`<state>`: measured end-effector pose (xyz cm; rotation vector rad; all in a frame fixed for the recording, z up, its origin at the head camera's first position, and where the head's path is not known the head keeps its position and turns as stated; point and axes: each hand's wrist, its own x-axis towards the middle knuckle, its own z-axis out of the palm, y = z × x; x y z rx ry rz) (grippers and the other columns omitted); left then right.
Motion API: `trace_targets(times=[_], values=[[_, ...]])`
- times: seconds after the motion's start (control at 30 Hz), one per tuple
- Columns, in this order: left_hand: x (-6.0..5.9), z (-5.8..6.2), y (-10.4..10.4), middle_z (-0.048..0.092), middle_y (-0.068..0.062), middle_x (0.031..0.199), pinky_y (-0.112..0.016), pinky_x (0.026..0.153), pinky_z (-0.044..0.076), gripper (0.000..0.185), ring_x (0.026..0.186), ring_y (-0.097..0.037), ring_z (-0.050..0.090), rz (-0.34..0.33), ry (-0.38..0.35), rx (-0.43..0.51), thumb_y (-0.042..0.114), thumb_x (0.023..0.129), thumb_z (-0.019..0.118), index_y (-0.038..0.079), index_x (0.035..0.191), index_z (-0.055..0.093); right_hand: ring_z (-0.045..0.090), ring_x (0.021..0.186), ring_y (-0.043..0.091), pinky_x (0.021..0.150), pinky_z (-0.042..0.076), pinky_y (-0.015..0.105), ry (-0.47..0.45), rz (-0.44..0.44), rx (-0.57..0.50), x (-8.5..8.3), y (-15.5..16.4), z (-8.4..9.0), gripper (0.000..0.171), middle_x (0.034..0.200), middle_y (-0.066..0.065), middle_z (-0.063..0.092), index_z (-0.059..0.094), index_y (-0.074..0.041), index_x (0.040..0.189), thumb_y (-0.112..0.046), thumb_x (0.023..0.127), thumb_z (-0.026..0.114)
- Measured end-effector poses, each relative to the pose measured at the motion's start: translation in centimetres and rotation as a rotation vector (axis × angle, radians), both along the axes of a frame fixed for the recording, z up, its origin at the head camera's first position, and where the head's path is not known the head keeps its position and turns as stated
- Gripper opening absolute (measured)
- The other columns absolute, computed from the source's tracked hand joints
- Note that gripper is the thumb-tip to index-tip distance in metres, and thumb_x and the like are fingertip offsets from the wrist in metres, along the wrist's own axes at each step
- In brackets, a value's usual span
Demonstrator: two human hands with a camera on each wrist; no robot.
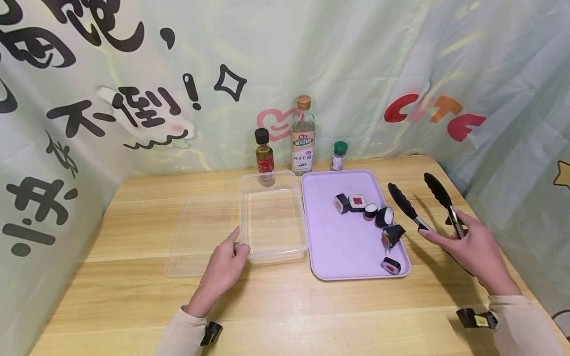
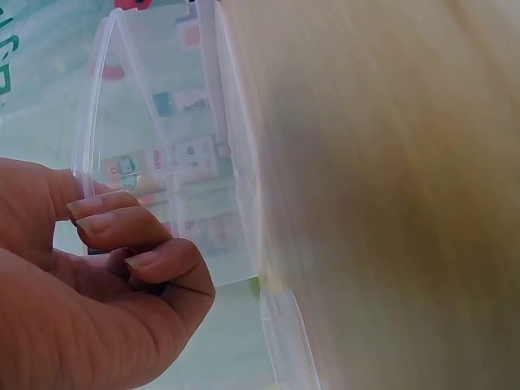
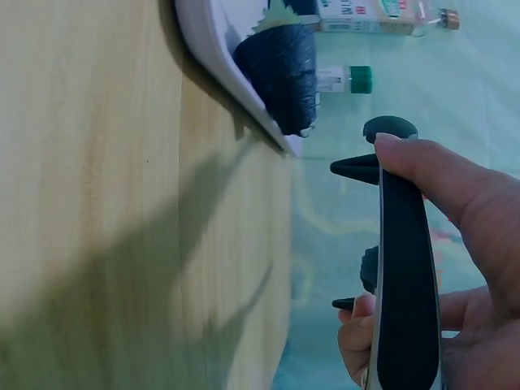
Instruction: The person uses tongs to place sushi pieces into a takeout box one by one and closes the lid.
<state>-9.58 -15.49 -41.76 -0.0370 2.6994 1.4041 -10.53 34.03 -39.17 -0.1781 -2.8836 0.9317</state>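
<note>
My left hand (image 1: 226, 263) is at the near left corner of a clear plastic container (image 1: 273, 254), its index finger along the side and thumb at the corner, gripping the rim. Its other fingers curl in beside the wall in the left wrist view. My right hand (image 1: 478, 247) holds black-tipped metal tongs (image 1: 455, 221) off the right side of a lilac tray (image 1: 338, 257), their arms spread with nothing between. Several sushi rolls (image 1: 357, 202) lie on the tray toward its right side. A cone-shaped hand roll (image 3: 280, 77) shows large at the tray edge in the right wrist view.
A clear lid (image 1: 196, 247) lies flat left of the container. Along the back stand a small black-capped bottle (image 1: 264, 158), a tall vinegar bottle (image 1: 303, 143) and a green-capped shaker (image 1: 338, 155). Printed cloth (image 1: 356, 59) hangs behind the table.
</note>
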Motion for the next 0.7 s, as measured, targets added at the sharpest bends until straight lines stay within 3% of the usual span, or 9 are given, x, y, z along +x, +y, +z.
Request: trace_targets(times=[0.03,0.13,0.27,0.43,0.7], values=[[0.0,0.0,0.0,0.028,0.006,0.056,-0.022,0.046,0.021,0.063,0.05,-0.009,0.021,-0.001,-0.001,0.002,0.012,0.095,0.045,-0.008,0.153,0.034,0.043,0.057,0.017,0.052,0.034,0.03,0.005,0.001,-0.005,0.4,0.0,0.2,0.073,0.07,0.009,0.048,0.048,0.004,0.128,-0.046,0.085,0.079],[0.0,0.0,0.0,0.027,0.006,0.055,-0.021,0.046,0.02,0.062,0.049,-0.009,0.02,-0.005,0.0,0.004,0.012,0.095,0.044,-0.008,0.154,0.033,0.04,0.054,0.015,0.05,0.032,0.03,-0.01,0.004,-0.018,1.4,0.0,0.4,0.076,0.068,0.007,0.047,0.048,0.006,0.132,-0.043,0.085,0.08],[0.0,-0.1,0.0,0.028,0.006,0.055,-0.021,0.046,0.019,0.062,0.049,-0.009,0.02,-0.007,0.0,0.002,0.012,0.096,0.044,-0.007,0.154,0.033,0.04,0.055,0.013,0.051,0.033,0.028,-0.031,0.0,-0.001,2.6,0.0,0.6,0.091,0.068,0.005,0.047,0.041,0.011,0.146,-0.042,0.084,0.081],[0.1,0.0,0.0,0.028,0.005,0.055,-0.022,0.046,0.021,0.062,0.049,-0.01,0.021,-0.008,-0.011,-0.006,0.013,0.097,0.044,-0.007,0.154,0.032,0.041,0.057,0.012,0.053,0.034,0.027,-0.052,-0.016,0.02,4.5,0.1,0.8,0.098,0.071,0.005,0.05,0.036,0.011,0.151,-0.04,0.082,0.083],[0.1,0.2,0.0,0.029,0.006,0.055,-0.022,0.045,0.021,0.062,0.049,-0.01,0.022,-0.01,-0.023,-0.01,0.014,0.097,0.043,-0.007,0.155,0.031,0.041,0.061,0.011,0.054,0.032,0.026,-0.173,0.007,0.051,6.6,0.2,1.2,0.1,0.072,0.005,0.049,0.033,0.008,0.154,-0.047,0.084,0.08]])
